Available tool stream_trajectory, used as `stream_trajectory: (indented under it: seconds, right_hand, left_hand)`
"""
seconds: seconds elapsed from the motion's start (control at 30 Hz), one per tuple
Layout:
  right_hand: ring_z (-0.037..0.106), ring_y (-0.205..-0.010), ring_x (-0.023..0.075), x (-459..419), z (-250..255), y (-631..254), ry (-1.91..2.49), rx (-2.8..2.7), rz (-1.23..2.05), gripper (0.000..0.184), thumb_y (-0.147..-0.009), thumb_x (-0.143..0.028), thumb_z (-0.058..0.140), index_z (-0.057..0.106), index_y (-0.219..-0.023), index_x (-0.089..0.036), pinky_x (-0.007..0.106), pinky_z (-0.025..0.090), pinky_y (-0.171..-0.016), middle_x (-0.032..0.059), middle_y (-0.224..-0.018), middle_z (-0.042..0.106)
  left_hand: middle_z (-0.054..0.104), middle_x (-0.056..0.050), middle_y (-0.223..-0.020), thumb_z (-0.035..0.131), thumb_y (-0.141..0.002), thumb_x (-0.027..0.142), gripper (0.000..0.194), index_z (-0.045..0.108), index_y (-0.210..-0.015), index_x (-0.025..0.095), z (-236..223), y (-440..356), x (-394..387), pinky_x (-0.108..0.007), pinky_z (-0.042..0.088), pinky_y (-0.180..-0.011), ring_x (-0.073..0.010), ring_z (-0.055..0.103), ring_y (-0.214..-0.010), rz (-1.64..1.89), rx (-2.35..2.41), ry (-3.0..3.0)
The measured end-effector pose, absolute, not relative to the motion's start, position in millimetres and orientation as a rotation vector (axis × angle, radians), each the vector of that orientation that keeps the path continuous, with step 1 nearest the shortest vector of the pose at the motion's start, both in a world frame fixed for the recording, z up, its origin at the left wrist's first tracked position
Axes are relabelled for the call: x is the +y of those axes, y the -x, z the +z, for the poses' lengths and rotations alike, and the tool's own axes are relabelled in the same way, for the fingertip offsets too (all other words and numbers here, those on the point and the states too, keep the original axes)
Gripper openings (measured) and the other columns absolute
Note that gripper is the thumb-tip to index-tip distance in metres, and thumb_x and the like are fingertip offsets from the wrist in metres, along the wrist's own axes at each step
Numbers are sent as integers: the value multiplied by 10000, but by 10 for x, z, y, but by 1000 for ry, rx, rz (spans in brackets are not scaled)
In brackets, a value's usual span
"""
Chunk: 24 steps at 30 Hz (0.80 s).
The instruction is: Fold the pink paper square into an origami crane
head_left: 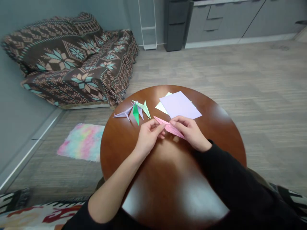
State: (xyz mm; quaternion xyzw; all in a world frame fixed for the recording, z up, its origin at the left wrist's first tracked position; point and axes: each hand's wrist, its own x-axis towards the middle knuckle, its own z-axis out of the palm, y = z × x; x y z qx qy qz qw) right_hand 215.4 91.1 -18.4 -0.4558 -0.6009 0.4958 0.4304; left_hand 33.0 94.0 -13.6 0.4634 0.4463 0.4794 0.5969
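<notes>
A folded pink paper piece (168, 126) lies low over the round brown table (172, 179), long and pointed toward the far left. My left hand (149, 135) pinches its near edge with closed fingers. My right hand (190, 132) grips its right part, fingers curled over it. Just beyond my hands lies a flat lilac paper sheet (180, 105) on top of a pale yellow-green sheet (161, 107).
Three folded paper figures, lilac (123, 114), dark green (136, 115) and light green (145, 108), lie at the table's far left. A patterned blanket covers a sofa (72, 60) at left. A pastel rug (82, 142) lies on the floor. Cabinets (227, 19) line the back wall.
</notes>
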Motion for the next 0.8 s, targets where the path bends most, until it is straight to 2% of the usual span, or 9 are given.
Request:
stream_trajectory:
  seconds: [0.13, 0.3, 0.47, 0.8]
  right_hand:
    - [635, -792, 204, 879, -221, -2097, 1158, -1534, 858, 102, -896, -309, 710, 704, -859, -214, 348, 503, -731, 58, -900, 714]
    - [635, -770, 227, 862, -250, -2067, 1161, -1596, 560, 92, -924, -262, 691, 740, -849, -241, 378, 518, -740, 70, -864, 723]
    - [656, -750, 219, 875, -289, -2059, 1146, -1638, 444, 113, -955, -236, 667, 726, -859, -237, 368, 528, -731, 64, -850, 729]
    - [643, -736, 207, 892, -353, -2063, 1159, -1682, 398, 113, -954, -204, 655, 680, -848, -234, 354, 514, -716, 53, -849, 723]
  left_hand:
    - [744, -37, -756, 860, -759, 388, 282, 738, -818, 141, -133, -355, 917, -241, 606, -695, -138, 708, -706, 1132, 1047, -1036]
    - [785, -59, -848, 858, -766, 379, 276, 733, -838, 143, -141, -379, 909, -290, 630, -836, -164, 753, -809, 1190, 1058, -994]
    - [741, -14, -728, 907, -699, 290, 272, 696, -782, 139, -189, -385, 935, -289, 627, -860, -134, 734, -755, 1232, 1051, -880]
    - [757, -32, -752, 913, -673, 271, 253, 731, -778, 129, -253, -388, 949, -282, 596, -879, -129, 725, -751, 1202, 1035, -839]
